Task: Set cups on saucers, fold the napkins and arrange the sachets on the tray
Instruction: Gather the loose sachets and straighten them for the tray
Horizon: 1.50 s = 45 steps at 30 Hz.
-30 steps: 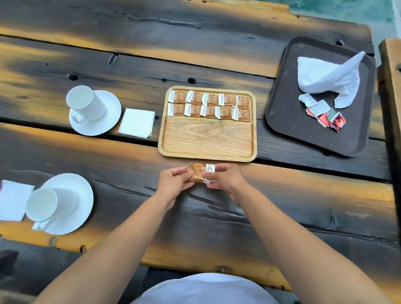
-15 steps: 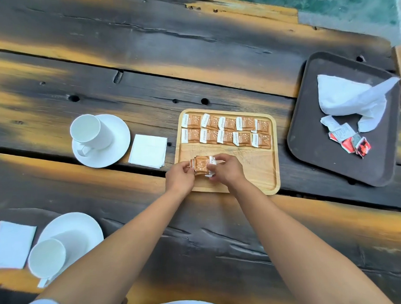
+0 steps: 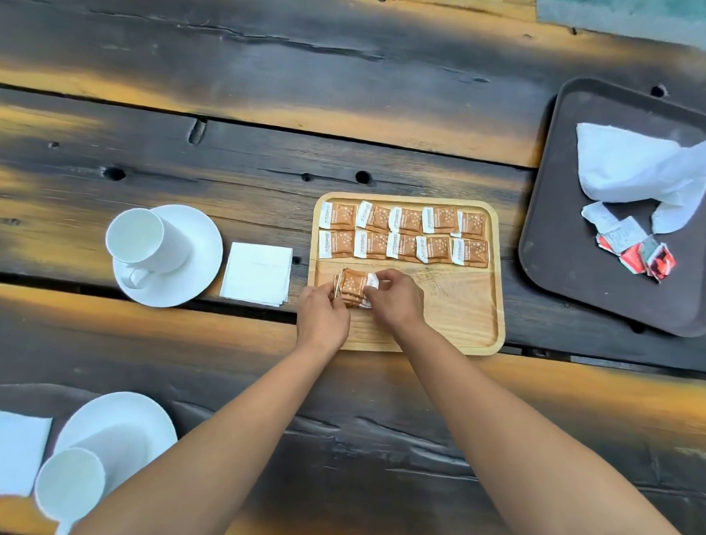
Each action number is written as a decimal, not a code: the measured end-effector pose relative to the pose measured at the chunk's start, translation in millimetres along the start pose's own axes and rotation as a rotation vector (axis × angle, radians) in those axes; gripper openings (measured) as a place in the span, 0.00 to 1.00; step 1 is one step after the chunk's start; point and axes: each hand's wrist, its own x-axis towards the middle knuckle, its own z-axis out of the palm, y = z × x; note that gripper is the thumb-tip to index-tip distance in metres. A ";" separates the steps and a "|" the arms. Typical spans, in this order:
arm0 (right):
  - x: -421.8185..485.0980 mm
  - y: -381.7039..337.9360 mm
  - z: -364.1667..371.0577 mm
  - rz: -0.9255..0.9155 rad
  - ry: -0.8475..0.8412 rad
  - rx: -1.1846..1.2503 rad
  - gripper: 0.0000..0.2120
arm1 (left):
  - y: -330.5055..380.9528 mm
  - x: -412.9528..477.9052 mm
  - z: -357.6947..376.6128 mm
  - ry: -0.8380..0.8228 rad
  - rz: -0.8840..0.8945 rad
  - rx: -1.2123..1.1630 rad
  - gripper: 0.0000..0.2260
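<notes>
1. Left of centre, a white cup (image 3: 148,240) sits on its saucer (image 3: 199,272), beside a folded napkin (image 3: 257,272).
2. At centre, the left hand (image 3: 323,320) and right hand (image 3: 394,300) pinch a small stack of brown sachets (image 3: 354,287) between closed fingertips, over the wooden tray (image 3: 457,315).
3. Two sachet rows (image 3: 402,233) fill the tray's upper part.

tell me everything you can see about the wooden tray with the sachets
The wooden tray is a pale, square board with rounded corners and a low raised rim, lying flat on the dark plank table. Its far half holds two neat rows of five brown sachets with white ends. Its near half is mostly bare wood with visible grain. At the near left, the left hand and right hand together hold a small stack of sachets over it. A folded white napkin lies just left of it.
</notes>
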 end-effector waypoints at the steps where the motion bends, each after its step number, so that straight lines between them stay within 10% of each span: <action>1: 0.0 3.1 -3.3 0.003 0.003 -0.002 0.16 | 2.3 -2.9 2.8 -0.008 0.014 0.011 0.15; 16: -4.2 54.8 -86.9 -0.246 0.156 -0.299 0.22 | 51.1 -40.2 65.1 -0.318 0.316 0.262 0.21; 24: -1.8 46.1 -68.1 -0.592 -0.296 -0.774 0.36 | 1.7 -36.3 36.8 -0.101 0.443 0.671 0.30; 45: -43.7 67.6 -57.3 -0.215 -0.092 -0.982 0.33 | -29.2 -22.7 21.7 -0.115 0.423 0.887 0.31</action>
